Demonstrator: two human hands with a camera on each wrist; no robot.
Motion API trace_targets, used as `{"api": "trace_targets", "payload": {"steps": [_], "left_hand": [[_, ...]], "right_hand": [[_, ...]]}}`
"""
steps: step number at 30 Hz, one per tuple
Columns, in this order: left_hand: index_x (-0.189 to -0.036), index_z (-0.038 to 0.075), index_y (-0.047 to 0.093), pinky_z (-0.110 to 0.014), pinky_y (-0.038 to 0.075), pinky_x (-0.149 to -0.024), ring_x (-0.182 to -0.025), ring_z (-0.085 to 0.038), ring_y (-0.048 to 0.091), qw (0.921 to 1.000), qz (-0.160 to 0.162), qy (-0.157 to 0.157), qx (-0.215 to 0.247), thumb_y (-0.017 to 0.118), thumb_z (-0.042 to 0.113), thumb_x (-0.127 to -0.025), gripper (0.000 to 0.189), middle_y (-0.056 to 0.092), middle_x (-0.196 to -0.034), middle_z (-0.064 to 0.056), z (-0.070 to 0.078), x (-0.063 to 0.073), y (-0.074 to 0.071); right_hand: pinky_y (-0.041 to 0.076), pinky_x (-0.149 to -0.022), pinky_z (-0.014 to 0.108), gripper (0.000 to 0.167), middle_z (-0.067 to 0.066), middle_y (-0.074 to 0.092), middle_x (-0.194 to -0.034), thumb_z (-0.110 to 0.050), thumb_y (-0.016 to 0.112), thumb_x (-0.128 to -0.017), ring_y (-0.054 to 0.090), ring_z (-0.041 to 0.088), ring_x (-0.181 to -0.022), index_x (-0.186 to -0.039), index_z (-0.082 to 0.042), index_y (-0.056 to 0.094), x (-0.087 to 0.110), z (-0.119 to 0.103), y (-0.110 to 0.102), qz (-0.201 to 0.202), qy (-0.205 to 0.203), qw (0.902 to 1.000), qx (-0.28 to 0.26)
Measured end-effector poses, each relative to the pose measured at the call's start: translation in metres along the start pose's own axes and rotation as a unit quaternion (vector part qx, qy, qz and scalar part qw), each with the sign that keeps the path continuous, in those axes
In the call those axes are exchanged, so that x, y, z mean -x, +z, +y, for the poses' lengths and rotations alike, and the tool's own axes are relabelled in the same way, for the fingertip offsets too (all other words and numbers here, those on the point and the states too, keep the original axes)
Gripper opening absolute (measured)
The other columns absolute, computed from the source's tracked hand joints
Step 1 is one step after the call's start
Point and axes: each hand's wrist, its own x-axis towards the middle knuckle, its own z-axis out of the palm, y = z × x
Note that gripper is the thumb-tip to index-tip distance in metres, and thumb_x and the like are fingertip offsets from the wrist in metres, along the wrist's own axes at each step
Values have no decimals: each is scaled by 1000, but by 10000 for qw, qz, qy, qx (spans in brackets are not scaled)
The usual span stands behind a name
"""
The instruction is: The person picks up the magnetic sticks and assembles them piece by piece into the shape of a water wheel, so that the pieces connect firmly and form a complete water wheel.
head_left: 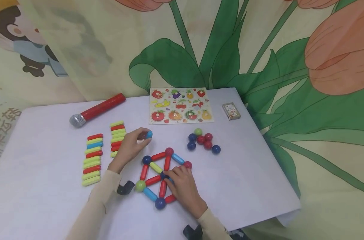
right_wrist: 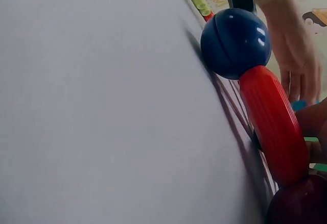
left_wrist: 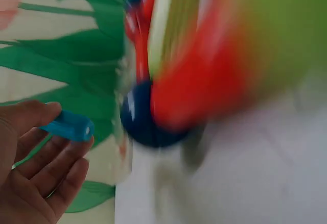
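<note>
One blue rod (head_left: 149, 134) is pinched in the left hand (head_left: 131, 145).

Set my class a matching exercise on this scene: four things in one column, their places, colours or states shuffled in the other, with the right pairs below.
1. Left hand
2. Right hand
3. Loose balls
4. Microphone

A. red, with a silver head
B. touching the ball-and-rod frame
C. grouped, in red, blue and green
D. holding a separate blue rod

Pairs: 1-D; 2-B; 3-C; 4-A
</note>
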Motion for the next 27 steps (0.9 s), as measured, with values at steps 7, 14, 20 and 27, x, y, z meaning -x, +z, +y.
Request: {"api": "trace_targets", "payload": {"steps": [7, 14, 20, 27], "left_hand": [[-116, 7, 58, -45, 54, -87, -96, -24, 68, 9918, 564, 493, 1034, 73, 13, -85, 35, 72, -104, -8, 15, 67, 26], [-111, 8, 58, -46, 55, -82, -98, -26, 69, 9922, 585, 645, 892, 77, 6, -80, 36, 72, -104, -8, 19, 90, 45], [-110, 8, 58, -40, 56, -79, -98, -25, 69, 9920, 426, 803, 876, 77, 5, -79, 37, 70, -105, -6, 26, 92, 51], [-112, 9, 58, -35, 55, -81, -98, -22, 69, 9943, 360, 688, 735, 77, 5, -79, 38, 67, -103, -2, 25, 92, 57]], "right_hand": [[43, -75, 27, 36, -5, 68, -94, -21, 79, -79, 56, 12, -89, -114, -17, 71, -9, -2, 1, 185, -130, 9997, 51], [44, -77, 28, 34, -3, 69, -100, -21, 76, -82, 56, 13, -91, -114, -14, 70, -4, -5, 1, 88, -162, 9997, -181], [43, -78, 26, 34, -5, 68, -108, -21, 72, -85, 54, 10, -92, -118, -15, 68, 1, -2, 1, -18, -58, 9995, -311], [47, -85, 28, 29, -8, 67, -110, -17, 72, -85, 55, 8, -98, -114, -16, 69, 6, 2, -4, 128, 281, 9933, -1115]]}}
